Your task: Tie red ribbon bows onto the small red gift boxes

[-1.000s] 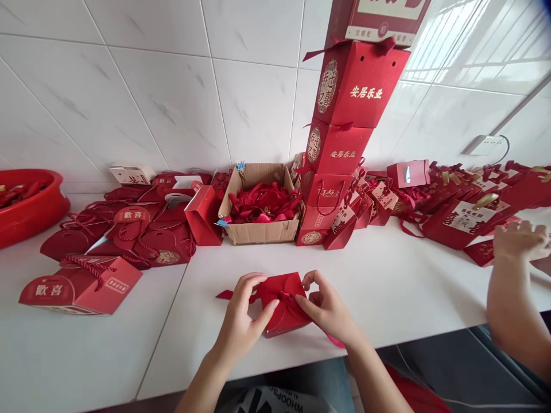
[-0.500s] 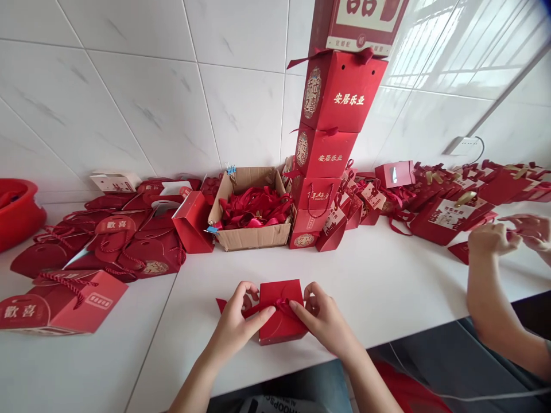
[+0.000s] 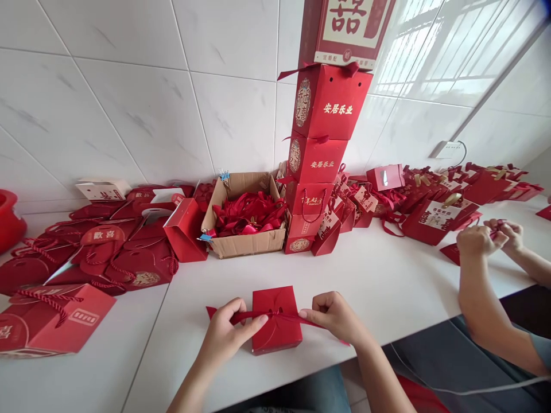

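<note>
A small red gift box (image 3: 278, 338) lies on the white table in front of me, its top flaps folded in. A red ribbon (image 3: 289, 316) crosses over its top and is knotted in the middle. My left hand (image 3: 230, 328) pinches the ribbon's left part beside the box, with a loose tail sticking out past the fingers. My right hand (image 3: 336, 318) is closed on the ribbon's right part, just off the box's right edge; another tail hangs below it. The ribbon looks stretched between both hands.
A cardboard box (image 3: 247, 245) of red ribbons stands behind, beside a tall stack of red boxes (image 3: 329, 109). Red gift boxes (image 3: 146, 261) pile up on the left, more (image 3: 439, 221) on the right. A co-worker's hands (image 3: 482, 238) hold something at right.
My right hand has moved off the box top to the right, drawing the ribbon out sideways. The loops over the middle have tightened to a small knot. The view has shifted slightly.
</note>
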{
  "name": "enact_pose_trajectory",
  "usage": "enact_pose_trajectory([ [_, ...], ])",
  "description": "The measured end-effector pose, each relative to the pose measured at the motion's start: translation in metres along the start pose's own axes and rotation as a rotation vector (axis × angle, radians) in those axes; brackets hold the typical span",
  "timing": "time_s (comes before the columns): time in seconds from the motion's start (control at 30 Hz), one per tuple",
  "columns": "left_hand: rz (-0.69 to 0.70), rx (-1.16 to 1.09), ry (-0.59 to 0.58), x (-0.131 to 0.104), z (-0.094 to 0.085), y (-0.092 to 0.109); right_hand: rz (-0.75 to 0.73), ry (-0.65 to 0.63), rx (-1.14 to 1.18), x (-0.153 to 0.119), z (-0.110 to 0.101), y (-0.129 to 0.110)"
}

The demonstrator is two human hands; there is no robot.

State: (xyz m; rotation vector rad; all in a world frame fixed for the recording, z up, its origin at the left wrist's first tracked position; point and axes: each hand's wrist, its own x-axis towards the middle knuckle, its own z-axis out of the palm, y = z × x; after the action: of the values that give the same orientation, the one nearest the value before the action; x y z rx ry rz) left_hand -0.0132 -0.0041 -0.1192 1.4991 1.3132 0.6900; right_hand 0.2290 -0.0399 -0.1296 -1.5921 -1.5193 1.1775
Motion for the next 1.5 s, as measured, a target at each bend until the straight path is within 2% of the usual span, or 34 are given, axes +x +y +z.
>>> enact_pose_trajectory([
  [0.13,0.009,0.015,0.021,0.0,0.001,-0.003,-0.003,-0.039,0.012,0.0,-0.003,0.002],
  [0.27,0.025,-0.01,0.02,0.003,0.002,-0.008,-0.039,-0.182,0.076,-0.002,-0.005,-0.004],
  [0.37,0.062,-0.012,-0.002,0.004,0.002,-0.007,-0.074,-0.218,0.246,-0.003,-0.006,-0.007],
  [0.53,0.159,0.089,0.078,0.001,0.003,0.0,-0.109,-0.213,0.577,-0.005,0.003,-0.005],
  [0.63,0.225,0.135,0.075,-0.002,0.004,0.003,-0.131,-0.227,0.692,-0.005,0.01,-0.007],
  [0.83,0.423,0.276,0.079,-0.004,0.004,0.011,-0.164,-0.226,0.691,-0.01,0.011,-0.023],
  [1.0,0.458,0.306,0.08,-0.006,0.004,0.016,-0.171,-0.172,0.732,-0.014,0.008,-0.032],
  [1.23,0.395,0.021,-0.084,-0.015,0.013,0.049,-0.202,-0.191,0.711,-0.019,0.014,-0.041],
  [1.37,0.423,0.017,0.034,-0.012,0.024,0.058,-0.156,-0.192,0.674,-0.021,0.021,-0.045],
  [1.43,0.462,0.044,0.087,-0.011,0.028,0.058,-0.136,-0.153,0.668,-0.022,0.024,-0.044],
  [1.5,0.504,0.058,0.09,-0.012,0.029,0.058,-0.141,-0.097,0.624,-0.022,0.026,-0.042],
])
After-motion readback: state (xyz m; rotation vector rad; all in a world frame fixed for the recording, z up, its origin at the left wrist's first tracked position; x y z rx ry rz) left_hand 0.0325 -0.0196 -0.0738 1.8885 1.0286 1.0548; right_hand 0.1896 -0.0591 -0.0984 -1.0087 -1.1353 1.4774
